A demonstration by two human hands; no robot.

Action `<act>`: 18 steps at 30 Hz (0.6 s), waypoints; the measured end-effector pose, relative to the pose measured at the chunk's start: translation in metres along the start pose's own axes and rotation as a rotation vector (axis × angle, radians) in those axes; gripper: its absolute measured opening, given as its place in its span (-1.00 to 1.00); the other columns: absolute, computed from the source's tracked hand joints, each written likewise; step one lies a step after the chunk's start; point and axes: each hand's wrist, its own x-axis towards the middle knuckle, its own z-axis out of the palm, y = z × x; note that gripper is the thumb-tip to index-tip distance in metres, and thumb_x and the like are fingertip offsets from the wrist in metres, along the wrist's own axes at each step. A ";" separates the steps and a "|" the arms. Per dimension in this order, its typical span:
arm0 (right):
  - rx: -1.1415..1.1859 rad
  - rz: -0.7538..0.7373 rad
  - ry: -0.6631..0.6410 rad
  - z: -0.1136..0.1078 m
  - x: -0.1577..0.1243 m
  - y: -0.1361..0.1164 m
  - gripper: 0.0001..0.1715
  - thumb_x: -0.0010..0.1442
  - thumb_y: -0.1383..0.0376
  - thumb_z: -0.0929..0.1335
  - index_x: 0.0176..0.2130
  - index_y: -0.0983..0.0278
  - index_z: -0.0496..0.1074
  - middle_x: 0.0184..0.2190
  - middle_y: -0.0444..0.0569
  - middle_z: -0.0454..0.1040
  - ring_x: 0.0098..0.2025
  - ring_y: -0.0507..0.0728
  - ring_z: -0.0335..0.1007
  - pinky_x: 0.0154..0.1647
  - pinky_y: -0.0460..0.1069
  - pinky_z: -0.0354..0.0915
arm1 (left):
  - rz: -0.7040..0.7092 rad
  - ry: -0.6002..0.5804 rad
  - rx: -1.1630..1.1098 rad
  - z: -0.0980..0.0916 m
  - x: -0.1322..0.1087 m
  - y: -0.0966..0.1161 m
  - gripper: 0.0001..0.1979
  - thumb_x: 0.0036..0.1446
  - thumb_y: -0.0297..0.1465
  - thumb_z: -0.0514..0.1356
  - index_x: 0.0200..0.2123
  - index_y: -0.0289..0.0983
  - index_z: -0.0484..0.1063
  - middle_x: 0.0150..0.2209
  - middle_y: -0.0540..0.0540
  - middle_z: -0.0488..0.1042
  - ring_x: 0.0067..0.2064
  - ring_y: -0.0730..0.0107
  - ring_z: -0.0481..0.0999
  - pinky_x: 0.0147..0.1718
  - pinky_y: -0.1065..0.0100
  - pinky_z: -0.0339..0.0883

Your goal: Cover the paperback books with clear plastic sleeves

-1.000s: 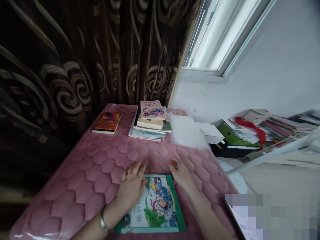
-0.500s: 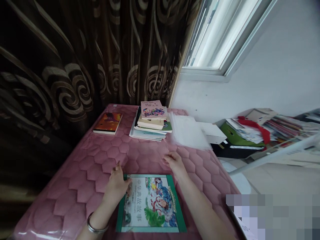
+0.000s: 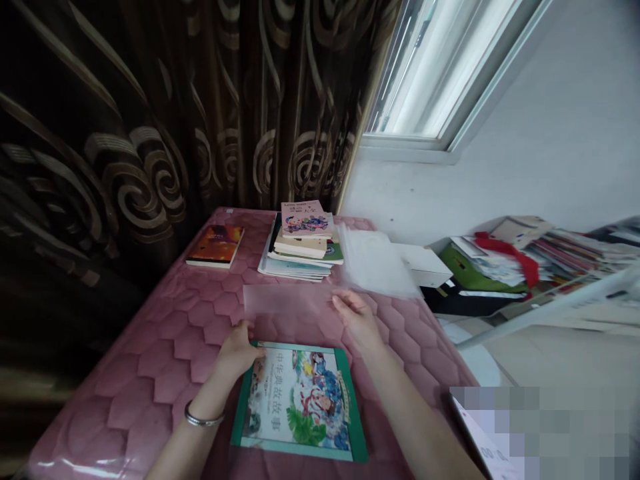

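A picture book [image 3: 300, 400] with a green border lies in front of me, its cover turned sideways to my view. Past its far edge, a clear plastic book cover [image 3: 285, 301] stretches over the pink surface; how it joins the book is hard to make out. My left hand [image 3: 239, 350], wearing a silver bangle at the wrist, grips the book's far left corner, thumb on top of the cover. At the far right, my right hand [image 3: 356, 317] pinches the plastic's edge between thumb and fingers.
The padded pink surface [image 3: 155, 353] carries a stack of books [image 3: 303, 250], an orange book [image 3: 216, 245] and a pile of clear plastic sheets [image 3: 377, 263]. A white box [image 3: 425, 267] stands beyond these. A dark curtain [image 3: 225, 100] hangs behind; a screen [image 3: 480, 433] sits lower right.
My right hand has moved slightly right and away from me, and the plastic shows more plainly. The book has shifted a little away from me with my left hand at its corner.
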 end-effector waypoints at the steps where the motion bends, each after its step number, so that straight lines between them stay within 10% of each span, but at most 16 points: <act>1: 0.012 -0.001 0.003 -0.002 0.001 0.002 -0.52 -0.19 -0.01 0.51 -0.32 0.22 0.50 -0.37 -0.09 0.58 -0.33 0.11 0.48 -0.19 0.02 0.37 | 0.002 0.001 -0.017 0.000 0.002 0.000 -0.53 -0.16 -0.51 0.29 -0.10 -0.35 0.31 -0.17 -0.19 0.52 -0.12 0.24 0.53 -0.17 0.34 0.35; 18: 0.070 -0.042 0.080 -0.003 0.037 0.005 -0.54 -0.27 0.04 0.54 -0.38 0.24 0.48 -0.41 -0.08 0.58 -0.35 0.12 0.48 -0.14 0.08 0.39 | 0.019 0.020 -0.133 0.012 0.032 0.008 -0.58 -0.12 -0.53 0.28 -0.13 -0.28 0.30 -0.22 -0.07 0.51 -0.18 0.36 0.53 -0.24 0.42 0.31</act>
